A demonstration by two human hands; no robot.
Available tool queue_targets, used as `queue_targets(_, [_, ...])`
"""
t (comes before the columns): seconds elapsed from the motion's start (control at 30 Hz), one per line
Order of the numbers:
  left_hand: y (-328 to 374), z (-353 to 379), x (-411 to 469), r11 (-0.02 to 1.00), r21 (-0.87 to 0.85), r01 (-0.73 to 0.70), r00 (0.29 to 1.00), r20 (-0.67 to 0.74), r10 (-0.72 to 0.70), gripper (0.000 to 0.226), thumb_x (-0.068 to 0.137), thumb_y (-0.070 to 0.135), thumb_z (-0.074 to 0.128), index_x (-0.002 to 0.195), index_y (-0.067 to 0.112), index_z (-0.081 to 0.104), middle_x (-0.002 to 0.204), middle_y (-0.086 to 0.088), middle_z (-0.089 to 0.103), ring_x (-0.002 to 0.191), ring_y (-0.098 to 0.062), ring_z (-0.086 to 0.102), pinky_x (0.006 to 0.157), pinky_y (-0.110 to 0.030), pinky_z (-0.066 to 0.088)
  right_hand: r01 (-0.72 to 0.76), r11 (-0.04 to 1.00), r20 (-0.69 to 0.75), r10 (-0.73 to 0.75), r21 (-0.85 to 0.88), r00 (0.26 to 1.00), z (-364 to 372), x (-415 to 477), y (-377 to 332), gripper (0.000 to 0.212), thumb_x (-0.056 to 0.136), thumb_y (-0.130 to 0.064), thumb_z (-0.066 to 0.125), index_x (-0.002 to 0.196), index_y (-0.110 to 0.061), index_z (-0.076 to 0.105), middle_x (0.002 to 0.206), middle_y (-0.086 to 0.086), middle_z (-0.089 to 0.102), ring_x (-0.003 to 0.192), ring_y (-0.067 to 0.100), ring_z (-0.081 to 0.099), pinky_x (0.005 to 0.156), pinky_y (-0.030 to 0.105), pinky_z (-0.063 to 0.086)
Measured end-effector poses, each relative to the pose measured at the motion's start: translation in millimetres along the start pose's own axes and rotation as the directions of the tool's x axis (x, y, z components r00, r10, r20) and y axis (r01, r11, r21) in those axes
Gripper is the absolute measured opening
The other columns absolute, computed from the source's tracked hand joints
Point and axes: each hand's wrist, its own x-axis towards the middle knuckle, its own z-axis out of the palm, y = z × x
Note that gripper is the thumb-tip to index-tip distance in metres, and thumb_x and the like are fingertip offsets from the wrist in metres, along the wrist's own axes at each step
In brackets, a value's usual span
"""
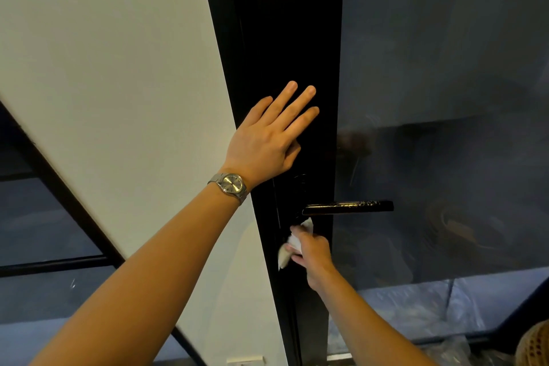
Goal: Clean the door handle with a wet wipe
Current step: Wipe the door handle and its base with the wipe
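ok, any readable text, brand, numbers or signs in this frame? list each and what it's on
No legible text anywhere.
On the watch dial: markings too small to read.
On the door handle: glare streaks only, no lettering.
On the wet wipe, door frame and wall: no print visible.

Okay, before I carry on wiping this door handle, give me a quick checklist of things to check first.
1. Wet wipe gripped in the right hand: ok.
2. Wipe on the grip of the door handle: not ok, it sits below the lever's inner end.
3. Left hand flat on the black door frame, above the handle, to steady it: ok.
4. Lever free of anything hanging on it: ok.
5. Wipe wet enough: cannot tell.
6. Shiny streaks on top of the lever, moisture or dirt: cannot tell.
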Motion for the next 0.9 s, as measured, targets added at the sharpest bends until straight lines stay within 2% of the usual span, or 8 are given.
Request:
queue_targets(0.13, [0, 0, 0, 1.000, -0.005, -0.012, 1.000, -0.006, 0.012, 0.056, 0.083, 0.036, 0.055, 0.135, 0.020, 0.044, 0.146, -0.005, 0.039, 0.136, -0.027, 0.033, 0.107, -0.035, 0.021, -0.231, 0.880, 0.189, 0.165, 0.415, 0.968, 6, 1, -8, 0.007, 0.084, -0.002, 0.064, 0.089, -0.004, 0.059, 0.099, 0.014, 0.056, 0.095, 0.026, 0.057, 0.091, 0.037, 0.047])
queue_targets(0.23, [-1, 1, 0, 1.000, -0.003, -0.019, 1.000, -0.002, 0.019, 0.055, 0.083, 0.035, 0.054, 0.135, 0.020, 0.044, 0.146, -0.005, 0.039, 0.136, -0.027, 0.033, 0.107, -0.035, 0.020, -0.266, 0.829, 0.250, 0.158, 0.493, 0.955, 1, -3, -12, 0.007, 0.085, 0.002, 0.059, 0.090, -0.002, 0.058, 0.100, 0.016, 0.056, 0.095, 0.027, 0.057, 0.093, 0.039, 0.047])
queue_targets(0.33, [-1, 1, 0, 1.000, -0.001, -0.013, 1.000, 0.001, 0.013, 0.055, 0.083, 0.035, 0.054, 0.135, 0.021, 0.044, 0.146, -0.005, 0.039, 0.136, -0.026, 0.033, 0.108, -0.035, 0.025, -0.238, 0.815, 0.198, 0.154, 0.528, 0.968, -12, 9, -16, 0.006, 0.087, 0.002, 0.058, 0.092, 0.000, 0.057, 0.105, 0.018, 0.054, 0.087, 0.026, 0.057, 0.082, 0.037, 0.053])
queue_targets(0.43, [0, 0, -1, 1.000, -0.021, -0.011, 1.000, -0.002, 0.011, 0.055, 0.082, 0.035, 0.055, 0.134, 0.021, 0.045, 0.146, -0.004, 0.040, 0.136, -0.026, 0.034, 0.107, -0.037, 0.032, -0.186, 0.848, 0.105, 0.154, 0.496, 0.982, -23, 19, -17, 0.031, 0.084, 0.001, 0.062, 0.114, 0.001, 0.055, 0.122, 0.022, 0.050, 0.099, 0.030, 0.056, 0.056, 0.034, 0.060])
queue_targets(0.6, [-3, 0, -2, 1.000, -0.023, -0.016, 1.000, 0.001, 0.016, 0.055, 0.081, 0.034, 0.056, 0.133, 0.020, 0.046, 0.145, -0.005, 0.040, 0.135, -0.027, 0.035, 0.106, -0.038, 0.034, -0.259, 0.837, 0.172, 0.200, 0.482, 0.965, -31, 3, -19, 0.025, 0.083, 0.000, 0.065, 0.107, 0.003, 0.058, 0.114, 0.022, 0.052, 0.089, 0.030, 0.061, 0.063, 0.034, 0.060])
queue_targets(0.73, [-2, 0, -2, 0.999, -0.034, -0.013, 1.000, 0.013, 0.013, 0.056, 0.081, 0.033, 0.057, 0.134, 0.020, 0.045, 0.146, -0.005, 0.038, 0.136, -0.027, 0.033, 0.106, -0.039, 0.032, -0.335, 0.796, 0.252, 0.235, 0.504, 0.939, -33, -7, -26, 0.009, 0.085, -0.001, 0.062, 0.092, 0.005, 0.060, 0.099, 0.024, 0.059, 0.067, 0.029, 0.071, 0.053, 0.029, 0.060])
queue_targets(0.83, [-2, -1, -1, 0.999, -0.040, -0.011, 1.000, 0.018, 0.012, 0.056, 0.081, 0.033, 0.058, 0.133, 0.019, 0.046, 0.146, -0.005, 0.039, 0.136, -0.027, 0.033, 0.107, -0.039, 0.032, -0.285, 0.836, 0.226, 0.198, 0.469, 0.954, -30, -10, -30, 0.006, 0.085, 0.002, 0.062, 0.091, 0.004, 0.060, 0.097, 0.024, 0.059, 0.073, 0.029, 0.069, 0.063, 0.033, 0.060])
queue_targets(0.9, [-2, -2, 0, 0.999, -0.040, -0.010, 1.000, 0.024, 0.011, 0.056, 0.080, 0.033, 0.059, 0.133, 0.019, 0.046, 0.145, -0.006, 0.040, 0.135, -0.027, 0.034, 0.107, -0.039, 0.032, -0.099, 0.962, 0.110, 0.072, 0.256, 0.991, -27, -8, -28, 0.017, 0.083, 0.002, 0.065, 0.099, 0.005, 0.061, 0.100, 0.020, 0.062, 0.084, 0.027, 0.065, 0.076, 0.033, 0.060])
